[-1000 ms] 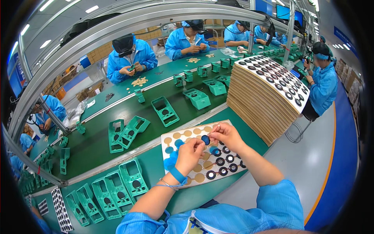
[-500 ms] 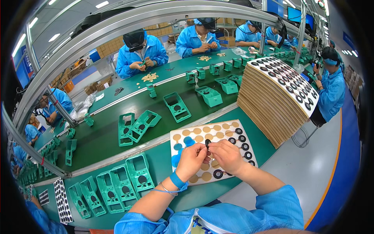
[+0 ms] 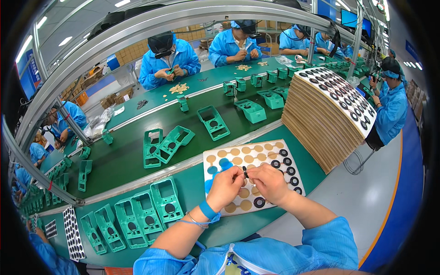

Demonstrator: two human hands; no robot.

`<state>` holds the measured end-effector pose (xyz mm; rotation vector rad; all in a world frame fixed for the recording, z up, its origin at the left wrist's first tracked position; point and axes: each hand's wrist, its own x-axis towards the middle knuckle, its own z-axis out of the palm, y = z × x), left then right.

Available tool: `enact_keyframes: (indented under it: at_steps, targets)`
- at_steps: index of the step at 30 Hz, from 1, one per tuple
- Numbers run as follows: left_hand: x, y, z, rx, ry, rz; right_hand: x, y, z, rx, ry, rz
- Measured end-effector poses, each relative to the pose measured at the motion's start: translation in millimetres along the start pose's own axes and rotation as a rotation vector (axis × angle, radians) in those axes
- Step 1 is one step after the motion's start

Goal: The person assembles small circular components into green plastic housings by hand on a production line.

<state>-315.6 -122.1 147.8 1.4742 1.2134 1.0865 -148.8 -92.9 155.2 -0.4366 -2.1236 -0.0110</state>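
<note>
A small black foam ring point(image 3: 245, 172) is pinched between the fingertips of both my hands, seen nearly edge-on. My left hand point(image 3: 225, 187) holds its left side, with a blue band and a bracelet on the wrist. My right hand point(image 3: 270, 184) grips the opposite side, fingers closed. Both hands are above a white sheet point(image 3: 255, 154) with tan round spots. Black rings point(image 3: 287, 161) remain stuck along its right side, and another black ring point(image 3: 259, 202) lies near its front edge. Blue round pieces point(image 3: 224, 163) lie on the sheet's left part, partly hidden by my left hand.
Green plastic housings point(image 3: 164, 197) stand in a row at my left, beside a sheet of black dots point(image 3: 73, 233). More housings point(image 3: 213, 123) lie on the green conveyor point(image 3: 123, 158) ahead. A tall stack of sheets point(image 3: 316, 123) rises at right. Co-workers point(image 3: 167, 62) sit across.
The black ring has turned from showing its face to nearly edge-on between my fingertips. My hands stay over the sheet. The whole view has shifted slightly.
</note>
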Motion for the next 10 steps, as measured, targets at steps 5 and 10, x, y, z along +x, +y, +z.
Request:
enact_keyframes:
  at_steps: [5, 10]
  targets:
    - [2, -11, -7, 0.092, 0.026, 0.029, -9, 4, 3, 0.642, 0.045, 0.703]
    - [9, -33, -22, 0.695, 0.066, 0.059, -11, 31, -8, 0.877, 0.128, 0.839]
